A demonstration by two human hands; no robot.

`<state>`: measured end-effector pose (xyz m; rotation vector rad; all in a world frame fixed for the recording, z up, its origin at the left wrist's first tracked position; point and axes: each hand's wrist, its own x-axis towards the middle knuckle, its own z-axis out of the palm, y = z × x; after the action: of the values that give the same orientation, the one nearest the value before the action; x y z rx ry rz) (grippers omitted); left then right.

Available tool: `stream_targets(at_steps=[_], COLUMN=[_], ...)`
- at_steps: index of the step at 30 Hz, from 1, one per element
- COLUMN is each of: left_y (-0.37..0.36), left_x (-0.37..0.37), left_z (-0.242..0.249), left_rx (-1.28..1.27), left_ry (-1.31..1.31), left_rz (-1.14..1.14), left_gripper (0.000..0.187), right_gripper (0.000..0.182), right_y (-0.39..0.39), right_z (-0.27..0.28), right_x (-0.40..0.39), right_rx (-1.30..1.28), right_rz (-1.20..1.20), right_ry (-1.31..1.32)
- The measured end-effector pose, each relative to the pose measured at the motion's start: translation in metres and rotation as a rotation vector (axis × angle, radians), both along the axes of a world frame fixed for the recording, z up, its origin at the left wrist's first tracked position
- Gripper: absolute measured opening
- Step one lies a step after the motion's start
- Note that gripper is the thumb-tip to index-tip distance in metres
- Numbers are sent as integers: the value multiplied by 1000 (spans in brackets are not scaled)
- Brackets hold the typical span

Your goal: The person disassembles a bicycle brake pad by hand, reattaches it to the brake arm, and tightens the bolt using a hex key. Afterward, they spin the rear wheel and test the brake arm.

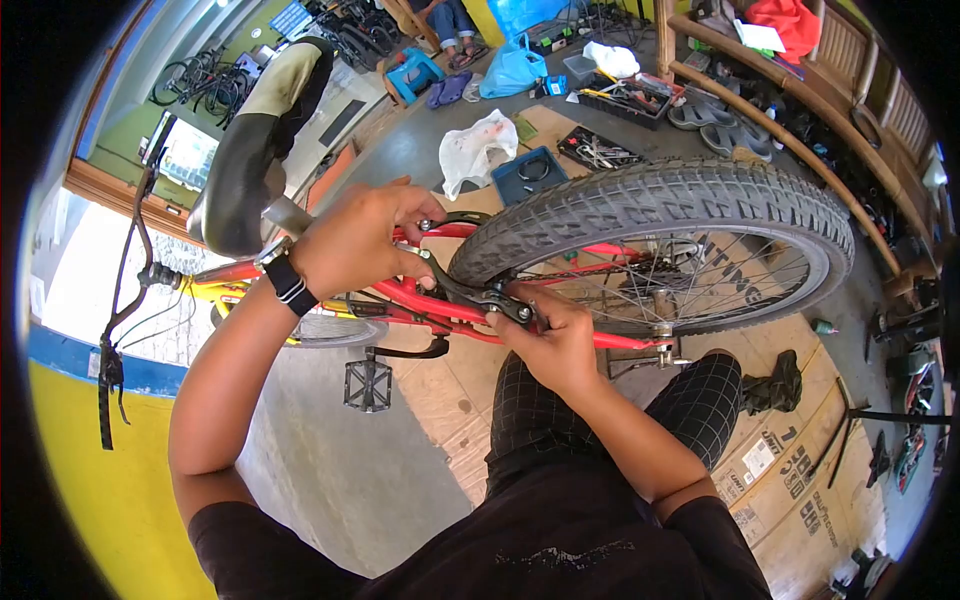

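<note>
A bicycle with a red rear frame (400,297) lies before me, its knobbly rear tyre (660,195) to the right. Fitted to the frame beside the tyre is a black rim brake arm (465,290) with silver bolts. My left hand (365,240), a watch on its wrist, is closed at the brake arm's upper end, thumb and fingers pinching there. Lower down, my right hand (555,345) has its thumb by the bolt at the arm's other end, fingers curled around it and partly hidden. The black and pale saddle (245,165) is left of my left hand.
Past the wheel are a blue tray (528,178), a black tray of wrenches (600,150), a toolbox (630,98) and a white plastic bag (477,150). A bamboo bench (790,90) stands at right. Cardboard (790,470) covers the floor near me. A seated person's legs (450,25) show at the back.
</note>
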<state>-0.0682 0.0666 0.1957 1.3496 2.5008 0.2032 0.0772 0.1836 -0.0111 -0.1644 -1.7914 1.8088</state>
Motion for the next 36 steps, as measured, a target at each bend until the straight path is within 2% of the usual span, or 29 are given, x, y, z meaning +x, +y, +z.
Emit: stream_targets(at_steps=[7, 10, 13, 19, 28, 36], left_y=[2, -2, -4, -3, -4, -4], left_x=[3, -2, -9, -9, -11, -12], left_z=[2, -3, -2, -2, -3, -3], left_rx=[-21, 46, 10, 26, 29, 40], left_ry=[20, -15, 195, 184, 189, 186], left_rz=[12, 32, -210, -265, -269, -268], left_gripper=[53, 42, 34, 36, 37, 40], right_gripper=[34, 34, 34, 35, 37, 37], right_y=[0, 0, 1, -1, 2, 1], right_z=[1, 2, 4, -6, 4, -1], right_x=[1, 1, 2, -1, 3, 2], right_rx=[10, -2, 1, 34, 15, 63], right_rz=[2, 0, 1, -45, 16, -13], right_ry=[2, 2, -3, 53, -41, 5])
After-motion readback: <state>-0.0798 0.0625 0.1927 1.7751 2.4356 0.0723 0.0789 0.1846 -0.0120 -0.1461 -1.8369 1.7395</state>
